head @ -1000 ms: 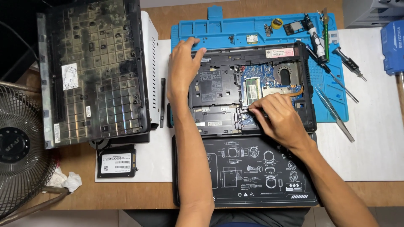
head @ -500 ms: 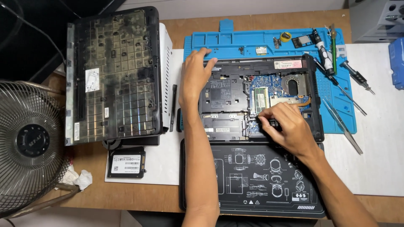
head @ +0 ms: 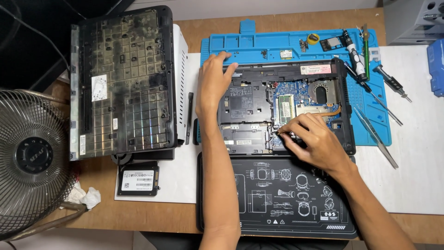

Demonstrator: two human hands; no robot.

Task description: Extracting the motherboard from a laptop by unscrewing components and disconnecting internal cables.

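While your left hand lies flat and open on the top left corner of the opened laptop base, gripping nothing, your right hand pinches down at its lower middle edge. Whether those fingertips hold anything, I cannot tell. Just above them sits the green memory module, and beyond your knuckles the copper heat pipe.

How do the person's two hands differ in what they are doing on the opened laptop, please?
The left hand lies flat, fingers spread, on the top left edge of the laptop; the right hand is curled, fingertips pinched at a spot on the circuit board. The left is steadying, the right doing fine work. Both are bare and touch the laptop.
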